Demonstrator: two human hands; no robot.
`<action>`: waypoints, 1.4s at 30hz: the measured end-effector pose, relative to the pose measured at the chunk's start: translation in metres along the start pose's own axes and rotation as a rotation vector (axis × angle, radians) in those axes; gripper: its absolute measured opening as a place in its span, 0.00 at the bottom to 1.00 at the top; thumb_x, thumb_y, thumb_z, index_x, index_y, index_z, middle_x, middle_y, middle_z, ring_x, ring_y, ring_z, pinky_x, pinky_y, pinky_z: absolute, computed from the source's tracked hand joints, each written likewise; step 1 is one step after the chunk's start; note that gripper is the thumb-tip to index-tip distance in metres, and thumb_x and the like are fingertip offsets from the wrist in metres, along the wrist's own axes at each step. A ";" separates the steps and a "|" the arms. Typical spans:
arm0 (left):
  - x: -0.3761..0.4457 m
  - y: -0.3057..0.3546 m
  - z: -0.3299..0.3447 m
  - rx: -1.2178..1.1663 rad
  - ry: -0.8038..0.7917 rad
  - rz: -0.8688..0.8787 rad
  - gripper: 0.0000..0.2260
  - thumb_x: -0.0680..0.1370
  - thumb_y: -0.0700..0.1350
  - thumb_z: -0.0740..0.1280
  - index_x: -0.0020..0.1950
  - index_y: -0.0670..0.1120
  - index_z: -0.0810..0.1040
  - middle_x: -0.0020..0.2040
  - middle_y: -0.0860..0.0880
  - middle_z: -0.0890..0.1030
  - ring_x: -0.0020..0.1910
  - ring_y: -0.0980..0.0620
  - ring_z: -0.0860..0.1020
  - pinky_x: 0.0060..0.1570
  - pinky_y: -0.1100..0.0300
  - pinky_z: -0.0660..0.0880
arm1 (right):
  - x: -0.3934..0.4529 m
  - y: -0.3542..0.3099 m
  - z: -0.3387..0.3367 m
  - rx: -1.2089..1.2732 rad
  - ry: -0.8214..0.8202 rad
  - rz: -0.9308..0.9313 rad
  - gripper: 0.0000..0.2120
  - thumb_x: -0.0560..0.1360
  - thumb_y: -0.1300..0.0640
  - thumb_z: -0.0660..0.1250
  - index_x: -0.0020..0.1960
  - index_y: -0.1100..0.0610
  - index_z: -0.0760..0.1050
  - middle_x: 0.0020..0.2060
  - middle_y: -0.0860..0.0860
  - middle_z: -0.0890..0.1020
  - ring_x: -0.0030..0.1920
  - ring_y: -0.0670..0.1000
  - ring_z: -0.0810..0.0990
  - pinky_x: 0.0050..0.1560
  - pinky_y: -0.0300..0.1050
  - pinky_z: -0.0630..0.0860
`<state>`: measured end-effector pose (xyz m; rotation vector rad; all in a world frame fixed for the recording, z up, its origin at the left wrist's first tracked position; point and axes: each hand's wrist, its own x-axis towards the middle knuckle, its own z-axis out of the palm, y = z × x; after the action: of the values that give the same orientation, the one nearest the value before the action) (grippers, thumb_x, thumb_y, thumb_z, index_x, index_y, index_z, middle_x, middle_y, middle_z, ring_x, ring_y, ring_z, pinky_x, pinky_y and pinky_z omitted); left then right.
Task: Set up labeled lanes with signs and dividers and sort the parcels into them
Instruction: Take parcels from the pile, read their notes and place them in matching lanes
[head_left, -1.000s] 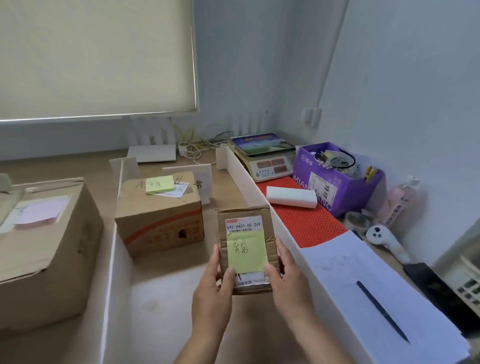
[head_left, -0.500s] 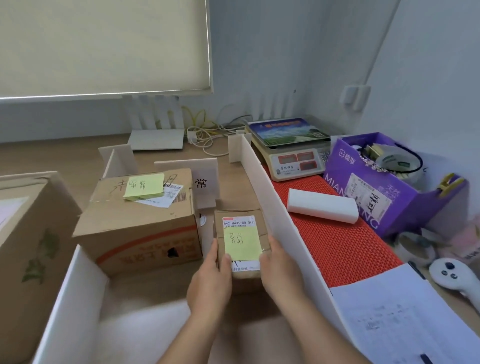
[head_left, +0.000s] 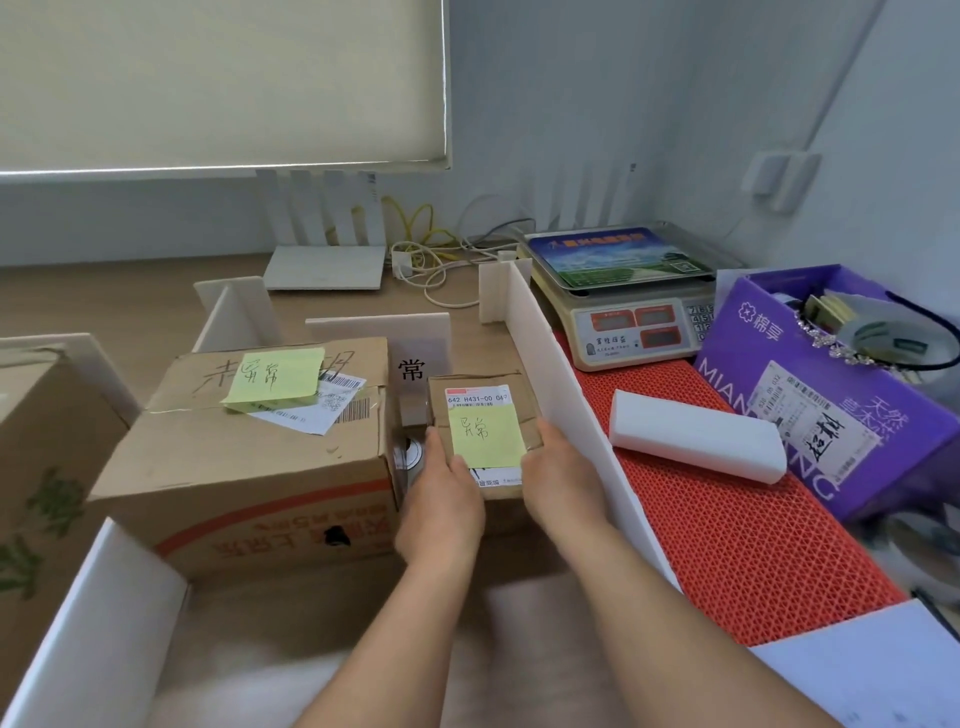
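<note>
A small brown parcel (head_left: 480, 387) with a white shipping label and a yellow sticky note sits low in the middle lane, just in front of the white lane sign (head_left: 421, 340). My left hand (head_left: 441, 493) grips its left side and my right hand (head_left: 558, 478) grips its right side. A larger cardboard box (head_left: 249, 467) with its own yellow note stands right beside it on the left. The long white divider (head_left: 566, 415) runs along the right of the parcel; another white divider (head_left: 98, 623) bounds the lane at the near left.
A big carton (head_left: 36, 483) stands in the far-left lane. Right of the long divider lie an orange mat (head_left: 753, 540) with a white foam block (head_left: 696, 441), a weighing scale (head_left: 623, 291), a purple box (head_left: 831, 384) and paper sheets (head_left: 872, 675). A router and cables sit at the back.
Both hands carried the small parcel forward and down, from held up near me to deep in the middle lane beside the larger box. The view moved in closer.
</note>
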<state>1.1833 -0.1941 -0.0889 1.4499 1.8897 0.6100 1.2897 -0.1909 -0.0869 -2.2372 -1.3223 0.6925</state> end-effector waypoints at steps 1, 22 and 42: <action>0.000 0.000 -0.001 -0.007 -0.005 -0.001 0.22 0.82 0.50 0.49 0.77 0.57 0.50 0.70 0.47 0.70 0.65 0.43 0.71 0.58 0.51 0.68 | 0.000 0.000 0.000 -0.002 -0.005 -0.004 0.23 0.80 0.60 0.49 0.74 0.49 0.58 0.62 0.54 0.76 0.57 0.58 0.76 0.46 0.45 0.69; -0.150 -0.050 -0.081 -0.230 -0.110 0.261 0.29 0.79 0.49 0.61 0.77 0.51 0.52 0.75 0.53 0.62 0.73 0.54 0.61 0.67 0.59 0.62 | -0.185 -0.009 -0.029 -0.129 0.120 -0.253 0.25 0.79 0.50 0.58 0.74 0.50 0.57 0.73 0.49 0.61 0.72 0.50 0.59 0.67 0.47 0.65; -0.414 -0.202 -0.231 -0.127 0.429 0.090 0.28 0.78 0.51 0.63 0.76 0.53 0.56 0.73 0.53 0.63 0.70 0.54 0.64 0.68 0.53 0.67 | -0.456 -0.039 0.012 0.186 -0.153 -0.708 0.21 0.79 0.52 0.60 0.71 0.53 0.65 0.66 0.51 0.69 0.62 0.49 0.71 0.53 0.40 0.67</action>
<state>0.9458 -0.6395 0.0147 1.4081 2.0634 1.1382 1.0671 -0.5783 0.0152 -1.4357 -1.8811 0.6794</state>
